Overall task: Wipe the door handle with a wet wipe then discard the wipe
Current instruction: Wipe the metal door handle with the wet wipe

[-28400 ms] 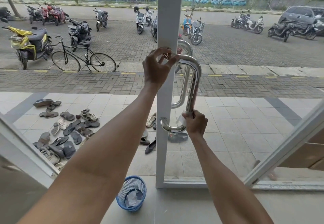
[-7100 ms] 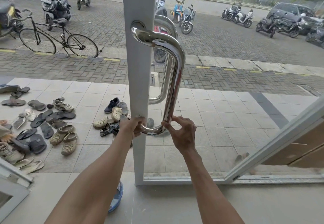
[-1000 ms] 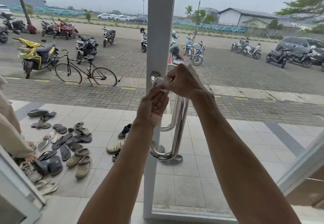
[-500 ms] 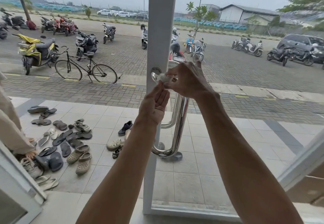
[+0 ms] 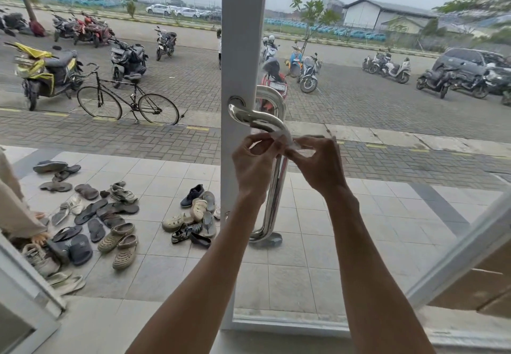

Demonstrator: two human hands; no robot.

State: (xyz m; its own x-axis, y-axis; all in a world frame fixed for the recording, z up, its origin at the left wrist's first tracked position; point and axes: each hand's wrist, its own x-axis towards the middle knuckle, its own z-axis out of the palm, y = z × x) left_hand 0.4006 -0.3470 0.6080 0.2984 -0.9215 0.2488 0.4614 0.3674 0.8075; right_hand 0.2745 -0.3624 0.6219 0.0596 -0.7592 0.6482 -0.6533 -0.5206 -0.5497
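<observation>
the wet wipe (image 5: 286,137), a small pale crumpled strip, sits just above the centre of the view, laid over the bend where the door handle (image 5: 272,196) turns from its top arm into the long upright bar. the left hand (image 5: 253,165) pinches the wipe's end at nine o'clock of that bend, thumb and forefinger curled onto it. the right hand (image 5: 318,164) pinches the other end at three o'clock. both forearms rise from six o'clock. the handle is polished chrome, fixed to the white door frame (image 5: 243,35), with a twin handle (image 5: 272,96) showing through the glass behind it. out at eight o'clock a scatter of shoes and sandals (image 5: 110,215) lies on pale tiles (image 5: 318,243). at ten o'clock a bicycle (image 5: 127,99) stands near parked motorbikes (image 5: 47,71) on brick paving. a dark car (image 5: 470,60) is parked at two o'clock, and a beige garment (image 5: 11,201) shows at the nine o'clock edge.
</observation>
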